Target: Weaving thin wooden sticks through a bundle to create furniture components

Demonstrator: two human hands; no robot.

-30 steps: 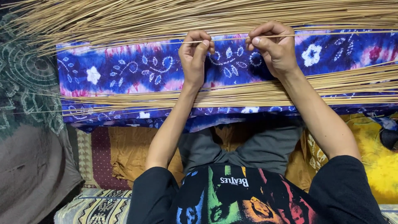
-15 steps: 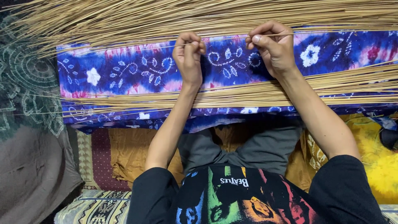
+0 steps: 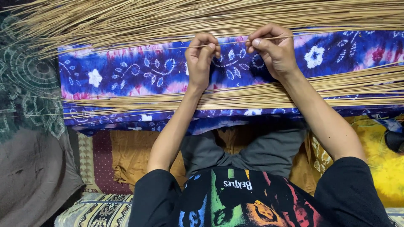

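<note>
A single head-worn camera looks steeply down from close above, facing away from the wearer's lap.

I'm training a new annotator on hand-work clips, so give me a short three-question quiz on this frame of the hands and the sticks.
1. True or false: both hands pinch the same thin stick.
2. What lies under the hands? A) a bare wooden board B) a blue and pink patterned cloth C) a metal tray
3. Fill in: a large pile of sticks lies beyond the hands, and a smaller bundle lies ____ the forearms.

Key:
1. True: the left hand and the right hand grip one thin stick, held level between them.
2. B: the patterned cloth.
3. Under: the smaller bundle passes beneath them; the large pile is farther away.
</note>
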